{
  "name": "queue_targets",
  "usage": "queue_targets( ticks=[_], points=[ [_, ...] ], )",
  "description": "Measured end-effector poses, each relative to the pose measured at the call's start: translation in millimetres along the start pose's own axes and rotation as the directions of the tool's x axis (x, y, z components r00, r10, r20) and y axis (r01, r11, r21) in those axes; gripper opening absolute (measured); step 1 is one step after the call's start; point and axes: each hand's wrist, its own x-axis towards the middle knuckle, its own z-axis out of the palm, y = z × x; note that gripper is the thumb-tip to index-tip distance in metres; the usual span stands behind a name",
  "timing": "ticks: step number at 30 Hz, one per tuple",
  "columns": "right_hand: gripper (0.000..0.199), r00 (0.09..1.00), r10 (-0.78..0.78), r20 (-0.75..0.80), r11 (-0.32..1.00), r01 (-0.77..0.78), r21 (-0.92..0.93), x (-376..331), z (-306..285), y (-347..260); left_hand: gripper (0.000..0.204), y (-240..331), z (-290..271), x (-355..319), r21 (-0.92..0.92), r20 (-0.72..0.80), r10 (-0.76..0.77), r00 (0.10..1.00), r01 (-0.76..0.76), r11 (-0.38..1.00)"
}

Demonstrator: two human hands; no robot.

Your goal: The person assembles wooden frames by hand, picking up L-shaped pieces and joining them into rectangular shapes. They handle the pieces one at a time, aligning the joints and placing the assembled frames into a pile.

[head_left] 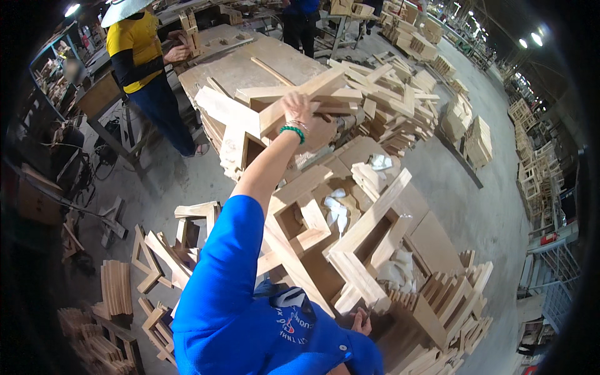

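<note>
My left hand (297,107), with a green bead bracelet (294,130) at the wrist, is stretched far forward. Its fingers close over a pale wooden frame piece (325,84) lying on other jointed pieces at the table's near edge. Close to my body, my right hand (360,322) is curled beside the lower end of an angled wooden frame (359,275); what its fingers hold is hidden. Between the hands, white plastic bottles (337,212) lie among the frames on a cardboard-covered surface (431,240).
Stacked slats (447,300) stand at right, with a heap of wooden parts (394,100) beyond. More frames (150,259) and a slat bundle (115,287) lie at lower left. A person in a yellow shirt (134,47) works at the far left of the big table (250,59).
</note>
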Motion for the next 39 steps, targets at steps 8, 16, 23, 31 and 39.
queue_targets(
  ticks=[8,16,23,31,39],
  points=[
    [0.025,1.000,-0.012,0.029,0.998,0.010,0.058,1.8,16.3,18.0,0.066,-58.6,2.6,29.3,-0.010,0.037,-0.120,0.992,0.120,0.993],
    [0.032,0.976,-0.011,0.218,0.985,0.049,-0.168,10.2,18.5,14.0,0.073,-61.9,-162.1,-23.2,-0.425,-0.200,0.005,0.980,-0.091,0.901],
    [0.036,0.931,-0.017,0.364,0.999,-0.002,0.054,14.4,16.0,-63.2,0.060,-54.5,-274.3,-129.1,-0.920,-0.224,0.063,0.973,-0.189,-0.344],
    [0.030,0.779,-0.502,0.375,0.863,0.476,0.167,-1.6,-41.6,-173.9,0.062,11.2,-227.1,-188.9,-0.261,-0.295,0.351,0.889,0.279,-0.924],
    [0.035,0.361,-0.885,0.294,0.322,0.931,-0.174,-24.2,-45.7,-295.2,0.058,79.8,-199.4,-236.4,-0.125,-0.245,0.412,0.878,0.393,-0.911]
  ],
)
